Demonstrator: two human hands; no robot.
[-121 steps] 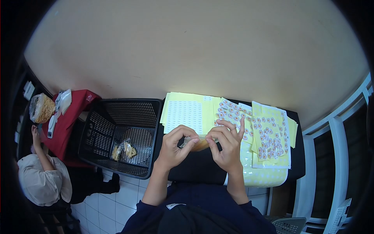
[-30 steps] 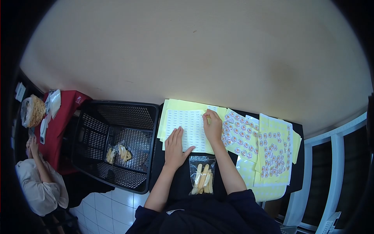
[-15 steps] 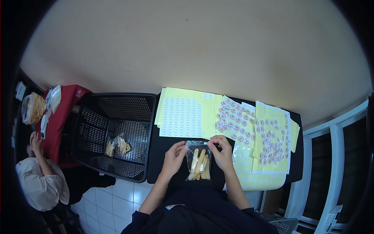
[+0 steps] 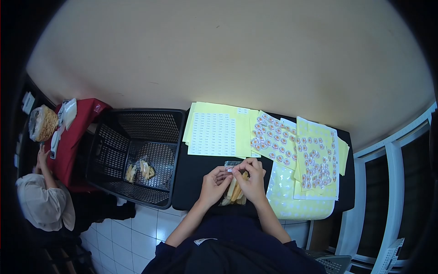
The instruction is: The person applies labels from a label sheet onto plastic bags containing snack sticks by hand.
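A small clear plastic bag (image 4: 234, 194) of pale, stick-shaped snacks lies in front of me at the near side of the black table. My left hand (image 4: 213, 186) is closed on the bag's upper left edge, fingers bent. From the other side my right hand (image 4: 252, 181) pinches the upper part, its thumb close to the left fingertips. A small white label (image 4: 230, 169) shows near the top of the bag, between the two hands. Much of the bag's upper half is hidden by my fingers. Behind the hands lies a yellow-backed sheet of small printed labels (image 4: 212, 134).
Sheets of round stickers (image 4: 273, 137) and more sticker sheets (image 4: 317, 160) overlap at the right. A black basket (image 4: 175, 160) at the left holds a few snack bags (image 4: 145, 170). Farther left, a person (image 4: 45, 201) stands by a red-covered table (image 4: 73, 137) with a large snack bag (image 4: 43, 123).
My hands have come together over the bag's upper part, the right moving left. A white label now shows at the bag top. The other person's hand has shifted slightly.
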